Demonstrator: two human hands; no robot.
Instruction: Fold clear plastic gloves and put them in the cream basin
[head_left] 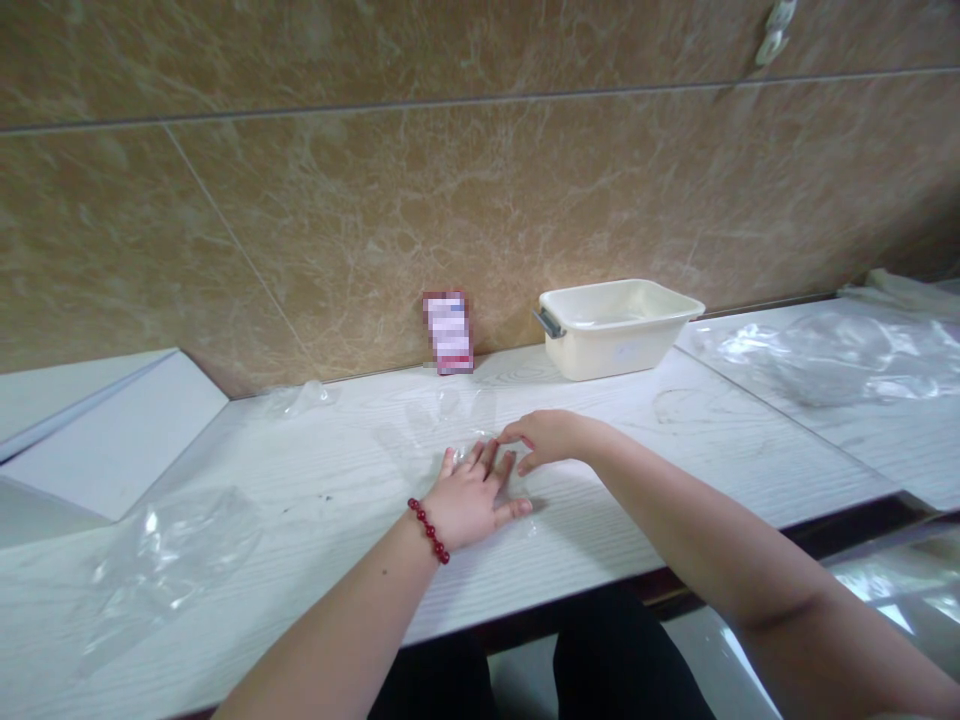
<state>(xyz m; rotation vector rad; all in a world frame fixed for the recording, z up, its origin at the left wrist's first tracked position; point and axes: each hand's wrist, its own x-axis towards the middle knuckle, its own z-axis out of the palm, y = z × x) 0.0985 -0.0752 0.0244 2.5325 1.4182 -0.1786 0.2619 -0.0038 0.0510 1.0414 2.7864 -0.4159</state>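
Note:
A clear plastic glove lies flat on the white wood-grain table, its fingers spread toward the wall. My left hand, with a red bead bracelet at the wrist, rests palm down over the lower part of the glove with fingers spread. Close beside its fingertips is my right hand, its fingers bent and its thumb apart from the index finger. The right fingertips reach the glove's right side; whether they touch the film, I cannot tell.
A cream plastic tub with a grey handle stands by the wall. Left of it, a small pink-and-white packet leans upright. Crumpled clear plastic lies at left and right. A white box occupies the left side.

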